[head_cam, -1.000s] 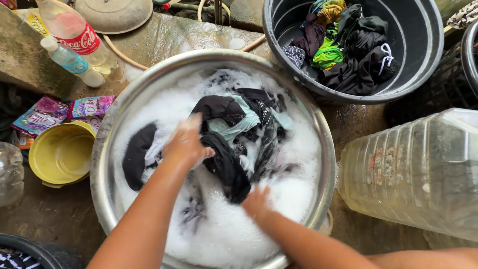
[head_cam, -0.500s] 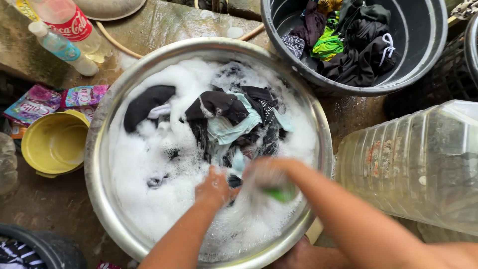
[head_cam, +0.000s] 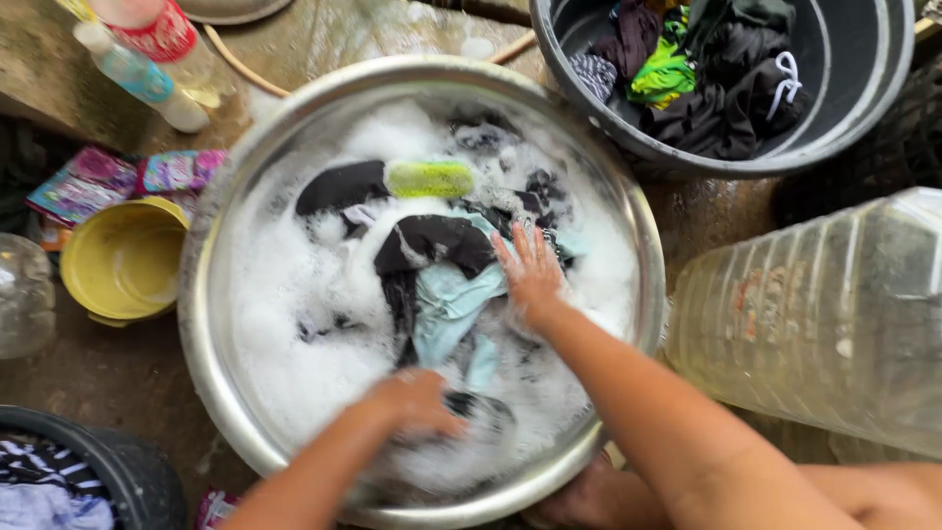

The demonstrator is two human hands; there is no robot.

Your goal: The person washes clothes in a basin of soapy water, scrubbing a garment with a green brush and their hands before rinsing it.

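Hands are down in the soapy basin (head_cam: 211, 324). I see my right hand (head_cam: 530, 270) spread open, fingers flat on the wet clothes (head_cam: 442, 265) in the middle. My left hand (head_cam: 417, 400) sits curled on a dark cloth near the front rim, but foam hides the fingers, so I cannot tell if it grips. A green brush (head_cam: 430, 179) floats on the foam at the far side. Around the basin the ground (head_cam: 118, 383) is wet and muddy. A yellow bowl (head_cam: 123, 260) sits at the left, a black tub (head_cam: 844, 88) with clothes at the far right, and a big clear jug (head_cam: 824, 314) just beside the basin.
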